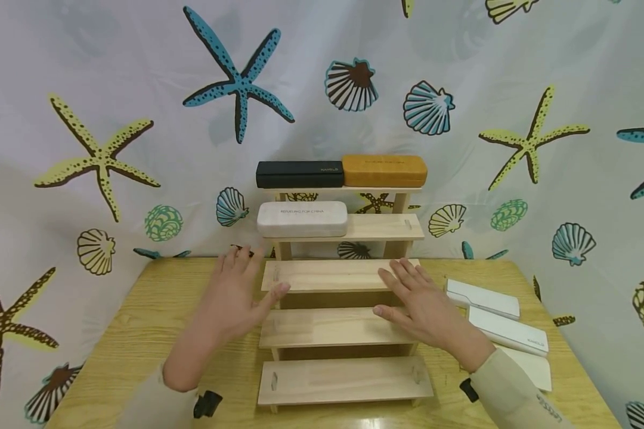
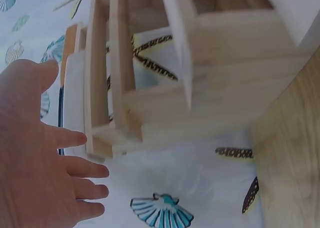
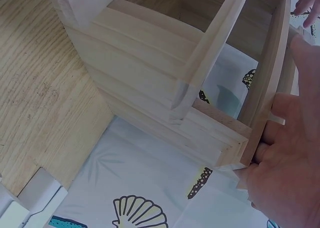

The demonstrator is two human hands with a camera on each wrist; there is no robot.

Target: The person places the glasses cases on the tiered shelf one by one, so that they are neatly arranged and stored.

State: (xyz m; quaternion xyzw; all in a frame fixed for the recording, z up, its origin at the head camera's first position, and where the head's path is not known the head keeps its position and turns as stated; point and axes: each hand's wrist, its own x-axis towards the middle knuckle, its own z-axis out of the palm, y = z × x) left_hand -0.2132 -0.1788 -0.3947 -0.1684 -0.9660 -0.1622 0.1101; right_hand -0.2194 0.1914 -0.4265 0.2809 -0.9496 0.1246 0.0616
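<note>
A stepped wooden display stand (image 1: pixel 340 333) stands in the middle of a wood-grain table. My left hand (image 1: pixel 235 292), fingers spread, hovers beside the stand's left end, its thumb pointing toward the middle tier; nothing is in it. At the right end of that tier my right hand (image 1: pixel 421 304) reaches over, fingers extended, and in the right wrist view its fingertips are right at the board's edge. On the top tier lie a black glasses case (image 1: pixel 299 174) and an orange glasses case (image 1: pixel 384 171), end to end. Below them, a white glasses case (image 1: pixel 302 219) occupies the second tier's left half.
To the right of the stand, several white cases lie on the table (image 1: pixel 182 310): a back one (image 1: pixel 483 298), a middle one (image 1: pixel 507 329) and a front one (image 1: pixel 526 366) partly hidden by my right forearm. A white curtain (image 1: pixel 311 131) printed with starfish and shells surrounds the table.
</note>
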